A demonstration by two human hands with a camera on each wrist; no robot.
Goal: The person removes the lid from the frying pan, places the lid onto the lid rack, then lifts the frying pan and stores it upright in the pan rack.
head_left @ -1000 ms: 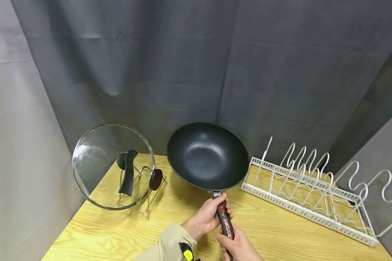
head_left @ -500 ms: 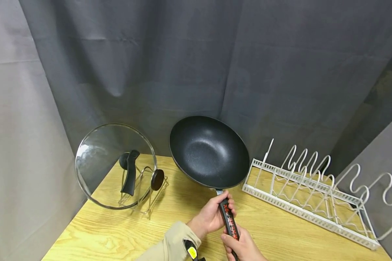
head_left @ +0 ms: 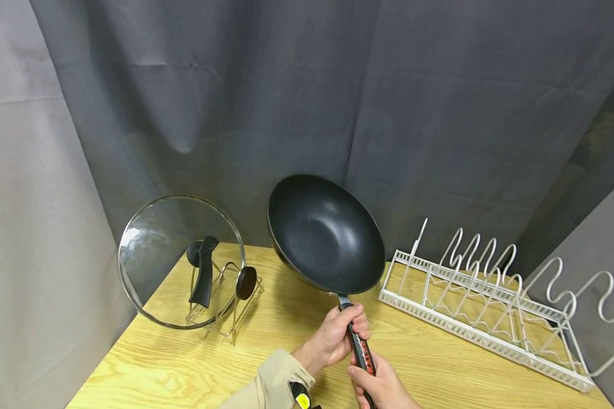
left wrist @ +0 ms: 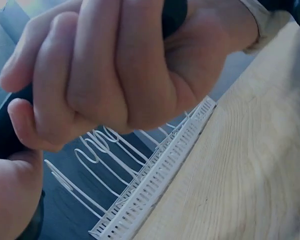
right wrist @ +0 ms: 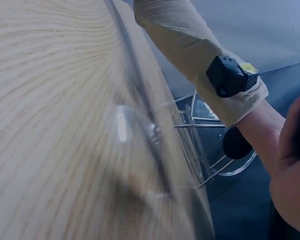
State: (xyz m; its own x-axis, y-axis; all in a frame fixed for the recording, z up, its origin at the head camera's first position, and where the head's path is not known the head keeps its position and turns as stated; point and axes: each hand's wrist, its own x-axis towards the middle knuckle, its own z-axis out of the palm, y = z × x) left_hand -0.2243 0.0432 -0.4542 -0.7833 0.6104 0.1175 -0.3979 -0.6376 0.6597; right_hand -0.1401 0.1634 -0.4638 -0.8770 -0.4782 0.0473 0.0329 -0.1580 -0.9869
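A black wok [head_left: 324, 233] hangs over the wooden table, tilted so that its left side stands higher than its right. My left hand [head_left: 330, 335] wraps round the upper part of its black handle [head_left: 357, 341], close below the metal neck. Farther down, toward the grip's end, my right hand [head_left: 381, 383] holds the same handle with the thumb on top. In the left wrist view, curled left fingers [left wrist: 97, 75] cover much of the dark handle. The right wrist view catches part of the right hand [right wrist: 294, 197] at its edge.
At left, a glass lid [head_left: 153, 272] with a black handle leans upright in a wire stand [head_left: 235, 321] with dark round knobs. A white wire rack [head_left: 465, 326] lies along the table's right side. Grey curtains [head_left: 286, 102] hang behind the wooden table [head_left: 148, 369].
The wok has risen slightly and tipped, its left rim coming up and its face turning toward the right. Both hands have kept hold of the handle, which has rolled and shifted slightly right.
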